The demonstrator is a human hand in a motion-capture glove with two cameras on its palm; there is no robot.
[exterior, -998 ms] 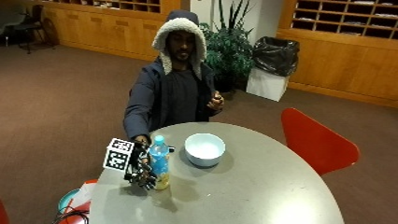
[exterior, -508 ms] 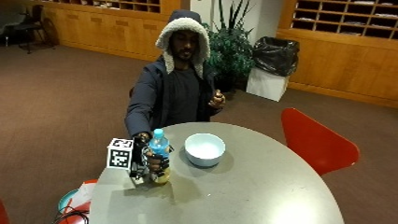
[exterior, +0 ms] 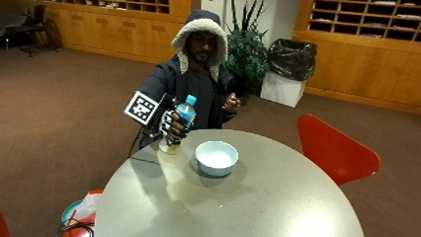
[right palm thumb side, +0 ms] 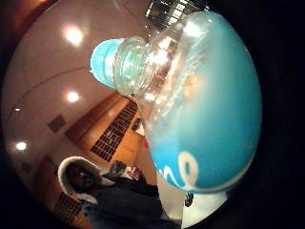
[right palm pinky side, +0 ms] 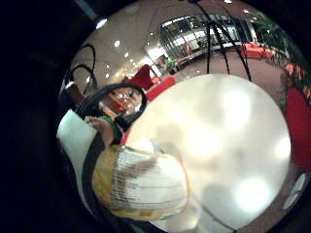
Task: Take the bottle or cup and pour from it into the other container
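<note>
The bottle (exterior: pixel 179 124) has left the table (exterior: pixel 276 197) since a second ago, when it stood on the surface near the edge on the person's side; now it hangs upright in the air above that same edge, its base clear of the top, the blue cap still on in the thumb-side palm view; the gloved right hand (exterior: pixel 172 123) is wrapped round the bottle's middle, fingers curled about the label, while the bare left hand (exterior: pixel 231 103) is held up by the chest, loosely closed and holding nothing; this reads as the pick-up done and the carry toward the pour just starting, though with the cap in place nothing can come out yet, so I judge uncapping or a mimed pour comes next; the white bowl (exterior: pixel 217 157) sits on the table just beside and below the lifted bottle, toward the table's middle, its mouth open and unobstructed; between bottle and bowl there is nothing in the way, so a short sideways move over the rim looks free; the table edge lies right under the bottle; beyond the bowl the red chair (exterior: pixel 332 153) stands well apart.
</note>
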